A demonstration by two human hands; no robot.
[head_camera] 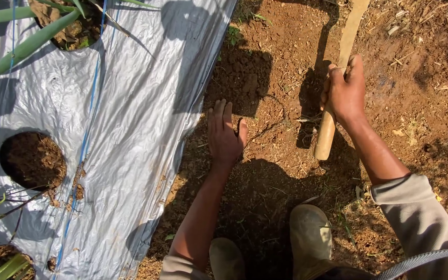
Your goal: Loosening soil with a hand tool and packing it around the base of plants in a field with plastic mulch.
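Gripping wooden tool handle (333, 111) in right hand (344, 92), fist closed near butt end; looking stiff, fairly heavy. Left hand (225, 134) pressing flat, fingers spread, empty, on loose crumbly soil (281, 78) beside silver mulch sheet (130, 119) edge.

The sheet (130, 103) on the left is thin plastic, silvery and glossy, creased all over and smeared with dirt near its holes. A blue cord (86, 135) runs along it, thin and smooth. The handle (338, 83) on the right is bare pale wood, matt and worn. The soil (421, 78) is dry, reddish, crumbly and rough. The near boots (311, 238) look like matt, dusty rubber.
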